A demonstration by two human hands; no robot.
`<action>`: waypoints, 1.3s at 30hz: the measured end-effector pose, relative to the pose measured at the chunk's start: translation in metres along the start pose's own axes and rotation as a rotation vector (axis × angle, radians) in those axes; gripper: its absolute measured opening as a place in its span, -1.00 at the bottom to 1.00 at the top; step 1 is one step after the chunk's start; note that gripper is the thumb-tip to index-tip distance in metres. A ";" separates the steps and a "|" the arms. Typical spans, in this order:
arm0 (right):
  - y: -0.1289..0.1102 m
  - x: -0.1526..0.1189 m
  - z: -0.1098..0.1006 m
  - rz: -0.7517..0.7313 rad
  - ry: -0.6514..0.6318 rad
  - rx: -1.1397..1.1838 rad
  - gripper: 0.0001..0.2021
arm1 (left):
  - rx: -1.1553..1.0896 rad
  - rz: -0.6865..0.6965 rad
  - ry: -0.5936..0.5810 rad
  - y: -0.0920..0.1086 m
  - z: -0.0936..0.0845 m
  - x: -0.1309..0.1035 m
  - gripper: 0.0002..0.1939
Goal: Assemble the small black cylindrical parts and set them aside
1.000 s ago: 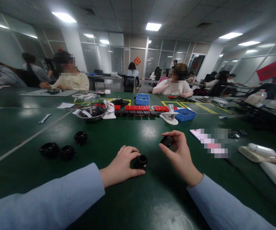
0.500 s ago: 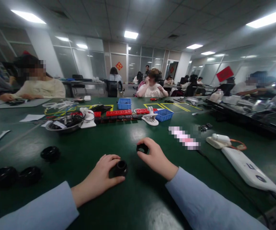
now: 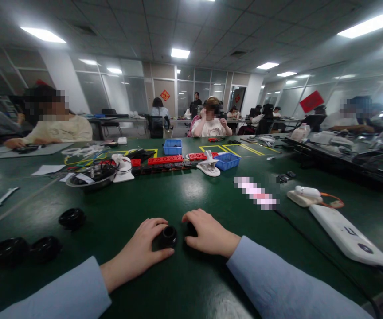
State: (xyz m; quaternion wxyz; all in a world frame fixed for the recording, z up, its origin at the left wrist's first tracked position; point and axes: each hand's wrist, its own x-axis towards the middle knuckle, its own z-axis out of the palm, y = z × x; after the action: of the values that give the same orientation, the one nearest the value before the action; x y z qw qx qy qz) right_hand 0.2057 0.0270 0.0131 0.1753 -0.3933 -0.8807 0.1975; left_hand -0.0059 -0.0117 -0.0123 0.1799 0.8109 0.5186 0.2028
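Observation:
My left hand (image 3: 141, 248) curls around a black hollow cylindrical part (image 3: 169, 237) standing on the green table (image 3: 138, 195), thumb and fingers on either side of it. Just to the right, my right hand (image 3: 209, 235) is low over the table, its fingers wrapped round a black ring (image 3: 191, 229) that is mostly hidden by the hand. A small gap separates the two parts. At the left, three black round parts rest on the table: one farther back (image 3: 72, 219), one nearer (image 3: 45, 249) and a wider one (image 3: 7, 251).
A metal bowl of cables (image 3: 91, 179), a white clamp (image 3: 209, 165), red power strips (image 3: 165, 160) and blue baskets (image 3: 227, 161) lie ahead. At the right are a white device (image 3: 351, 235) and black cable; a wrench (image 3: 5, 197) is left. People sit around.
My right hand has moved down and toward me with the black ring, which is now largely covered. My left hand stays around the cylindrical part. The view has shifted slightly.

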 end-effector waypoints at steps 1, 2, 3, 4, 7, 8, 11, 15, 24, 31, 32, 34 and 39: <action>-0.001 0.000 0.000 0.003 0.000 -0.009 -0.69 | -0.008 0.004 0.001 -0.001 0.000 0.000 -0.58; -0.001 0.000 0.000 0.011 0.003 -0.017 -0.69 | -0.015 0.007 0.004 -0.001 0.001 0.000 -0.55; -0.001 0.000 0.000 0.021 0.008 -0.023 -0.69 | -0.021 0.010 0.007 -0.002 0.001 -0.001 -0.52; 0.000 0.001 0.001 0.031 0.012 -0.029 -0.69 | -0.026 0.013 0.010 -0.002 0.002 -0.001 -0.49; 0.003 0.004 0.002 0.043 0.022 -0.041 -0.69 | -0.030 0.027 0.010 -0.002 0.001 -0.001 -0.50; 0.003 0.004 0.002 0.042 0.023 -0.043 -0.68 | -0.027 0.030 0.006 -0.002 0.001 0.000 -0.54; 0.004 0.005 0.002 0.046 0.027 -0.055 -0.65 | -0.031 0.028 -0.009 0.000 -0.001 0.000 -0.61; 0.003 0.005 0.001 0.061 0.036 -0.080 -0.60 | -0.039 0.020 -0.009 0.001 -0.001 0.000 -0.62; 0.009 0.006 0.004 0.042 0.041 -0.094 -0.58 | -0.036 0.007 -0.007 0.004 -0.002 -0.001 -0.62; 0.008 0.005 0.004 0.025 0.025 -0.106 -0.60 | -0.006 0.002 0.004 0.003 -0.001 -0.001 -0.58; 0.008 0.005 0.004 0.023 0.024 -0.107 -0.60 | -0.006 0.001 0.003 0.004 -0.001 -0.001 -0.59; 0.008 0.004 0.003 0.023 0.024 -0.110 -0.60 | -0.010 -0.002 -0.003 0.005 -0.002 -0.001 -0.59; 0.006 0.004 0.003 0.020 0.029 -0.112 -0.59 | -0.029 -0.004 -0.014 0.006 -0.003 0.000 -0.60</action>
State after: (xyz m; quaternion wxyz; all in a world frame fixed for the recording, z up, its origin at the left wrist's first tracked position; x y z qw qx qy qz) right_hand 0.2060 0.0332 0.0084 0.1637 -0.4141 -0.8838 0.1438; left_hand -0.0027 -0.0144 -0.0070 0.1954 0.8086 0.5160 0.2043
